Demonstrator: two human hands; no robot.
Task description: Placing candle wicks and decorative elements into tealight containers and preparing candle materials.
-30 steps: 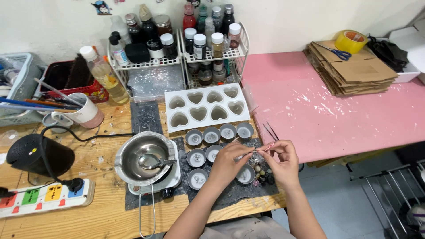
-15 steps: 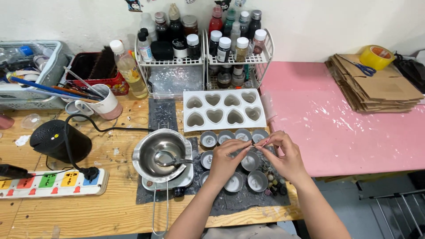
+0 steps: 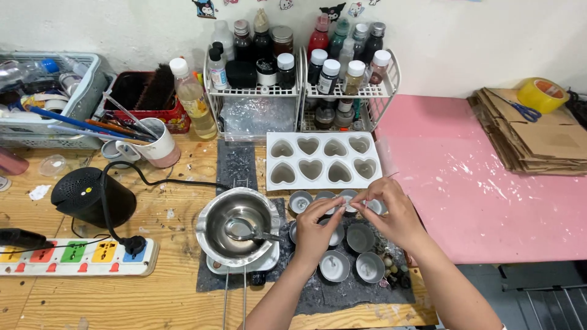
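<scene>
A: What differs from a moment ago?

B: Little in the hands. The left hand point(image 3: 318, 229) and right hand point(image 3: 391, 214) still meet fingertip to fingertip over the small metal cups point(image 3: 345, 244) on the dark mat point(image 3: 238, 165). The view has shifted, so more of the wooden worktop point(image 3: 171, 287) on the left shows.

A: And each grip?

B: Both pinch something tiny between thumb and forefinger, right above the cup row. It is too small to tell what it is. The other fingers are loosely curled.

A: Where do the cups sit?

B: Directly under and around both hands; two lie just nearer the person than the left hand, and a few small dark beads point(image 3: 394, 272) lie beside the right wrist.

A: What else is close?

B: Just beyond the fingertips, a white mould point(image 3: 323, 160) with heart-shaped hollows. Left of the left hand, a steel pot point(image 3: 238, 226) with a spoon inside.

A: Packages and labels?

B: Beyond the mould, a white wire rack point(image 3: 302, 91) of capped bottles, some dark, one red, several with pale labels. Left of it, a clear bottle of yellow liquid point(image 3: 191, 98) with a white cap. Far right of the right hand, on the pink surface point(image 3: 465, 201), flat brown cardboard point(image 3: 538, 140) carrying blue-handled scissors point(image 3: 520, 109) and a yellow tape roll point(image 3: 542, 95). Far left, a power strip point(image 3: 73, 253) with coloured switches.
</scene>
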